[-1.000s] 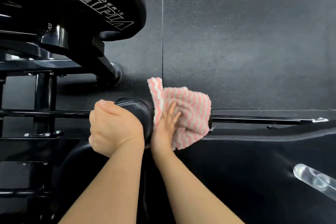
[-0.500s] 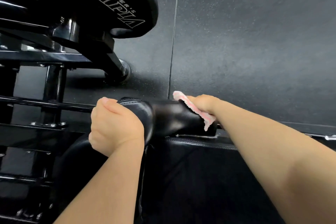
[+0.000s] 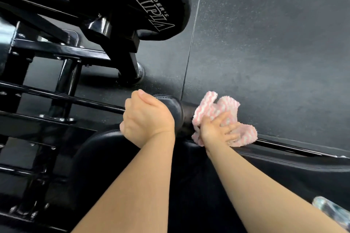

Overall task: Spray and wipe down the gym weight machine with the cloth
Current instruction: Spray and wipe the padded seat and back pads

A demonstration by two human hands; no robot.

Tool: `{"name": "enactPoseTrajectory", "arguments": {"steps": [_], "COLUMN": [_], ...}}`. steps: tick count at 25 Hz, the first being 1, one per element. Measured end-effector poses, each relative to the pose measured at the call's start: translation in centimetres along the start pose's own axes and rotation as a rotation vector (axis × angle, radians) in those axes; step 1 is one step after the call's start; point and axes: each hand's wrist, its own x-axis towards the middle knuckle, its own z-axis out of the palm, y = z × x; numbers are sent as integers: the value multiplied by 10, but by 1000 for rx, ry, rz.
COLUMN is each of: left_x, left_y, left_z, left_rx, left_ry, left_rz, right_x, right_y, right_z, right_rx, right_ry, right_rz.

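A black padded roller [image 3: 177, 110] of the weight machine lies crosswise in the middle of the view. My left hand [image 3: 146, 119] grips its left end, fingers curled over the top. My right hand [image 3: 217, 130] presses a pink and white striped cloth [image 3: 227, 117] against the right part of the roller, fingers spread on the fabric. The cloth is bunched and hides the roller's right end. A clear spray bottle [image 3: 331, 212] shows at the lower right edge, partly cut off and blurred.
A black seat pad printed with white lettering [image 3: 151, 5] hangs over the upper left. Black steel frame bars [image 3: 56, 98] run across the left side. A thin bar [image 3: 293, 149] extends right from the roller. Dark speckled rubber flooring [image 3: 265, 43] fills the background.
My right hand came back from over the top of the roller to its near side, and the cloth now shows more spread out. My left hand kept its grip.
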Motion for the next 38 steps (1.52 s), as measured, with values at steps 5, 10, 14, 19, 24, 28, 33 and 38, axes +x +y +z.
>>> {"name": "enactPoseTrajectory", "arguments": {"steps": [5, 10, 14, 19, 24, 28, 33, 38], "left_x": [0, 13, 29, 38, 33, 20, 1, -19], "left_y": [4, -12, -42, -49, -64, -73, -80, -73], "left_z": [-16, -26, -58, -97, -87, -78, -68, -40], "left_rx": [-120, -889, -1201, -1213, -1159, -1221, -1184, -1230], "left_ry": [-96, -419, -330, -212, -298, -383, -475, -743], "left_rz": [-43, -334, -370, -96, -117, -69, -131, -271], "right_x": [-35, -95, -117, -112, -130, -119, -78, -45], "right_y": [-26, 6, 11, -25, -59, -40, -25, 1], "right_z": [29, 11, 8, -1, 7, 11, 9, -23], "right_rx": [620, 867, -103, -650, -965, -1104, -1123, -888], "right_ry": [-368, -651, -136, 207, 397, 450, 567, 270], "right_rz": [-35, -341, -1025, -1270, -1246, -1618, -2122, -2274]}}
